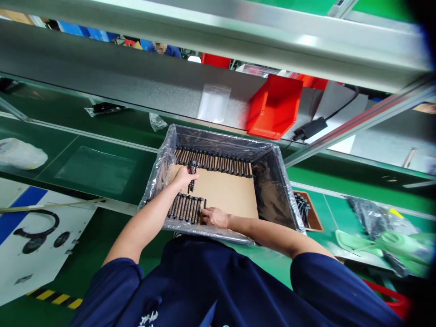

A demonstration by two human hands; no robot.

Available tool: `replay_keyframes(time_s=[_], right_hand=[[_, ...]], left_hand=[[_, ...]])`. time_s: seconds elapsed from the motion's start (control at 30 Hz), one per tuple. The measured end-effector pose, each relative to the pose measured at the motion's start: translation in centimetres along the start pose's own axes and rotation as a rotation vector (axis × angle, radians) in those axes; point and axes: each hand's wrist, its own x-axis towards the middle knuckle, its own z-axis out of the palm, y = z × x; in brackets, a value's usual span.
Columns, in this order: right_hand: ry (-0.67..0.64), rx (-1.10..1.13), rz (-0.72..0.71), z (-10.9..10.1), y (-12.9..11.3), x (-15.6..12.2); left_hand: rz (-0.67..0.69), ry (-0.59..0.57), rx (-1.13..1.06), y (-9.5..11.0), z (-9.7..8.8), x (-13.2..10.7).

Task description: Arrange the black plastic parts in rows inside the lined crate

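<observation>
Near mid-frame, the left hand (184,177) grasps slim black rods (192,169); the right hand (215,217) curls downward over flat cardboard (233,190), its hold unclear.

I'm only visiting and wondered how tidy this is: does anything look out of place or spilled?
Nothing looks spilled. The untidy spot is the small brown box on the right, where black rods lie jumbled; that stands out beside the neat rows in the plastic-lined box.
</observation>
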Motion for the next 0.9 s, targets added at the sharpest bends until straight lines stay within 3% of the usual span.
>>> replay_keyframes(time_s=[0.27,0.4,0.47,0.53,0.63,0.7,0.77,0.9], right_hand=[[0.015,0.036,0.007,-0.2,-0.6,0.2],[0.063,0.209,0.029,-0.8,-0.1,-0.2],[0.151,0.375,0.129,-1.6,0.4,-0.2],[0.312,0.621,0.348,-3.0,1.1,0.1],[0.650,1.169,0.722,-5.6,1.8,1.5],[0.830,1.521,0.814,-7.4,2.0,2.7],[0.902,1.747,0.810,-8.8,2.0,3.7],[0.901,1.984,0.916,-10.2,1.7,4.7]], left_hand=[[-0.055,-0.028,-0.008,0.1,0.3,-0.2],[-0.135,-0.046,-0.035,0.6,0.7,-0.6],[-0.141,-0.058,-0.029,0.6,0.9,-0.7],[-0.126,-0.076,-0.011,0.5,1.0,-0.8],[-0.107,-0.111,0.008,0.3,1.2,-1.0],[-0.101,-0.137,0.017,0.1,1.3,-1.2],[-0.095,-0.145,0.026,0.1,1.5,-1.5],[-0.071,-0.207,0.045,0.0,1.9,-2.0]])
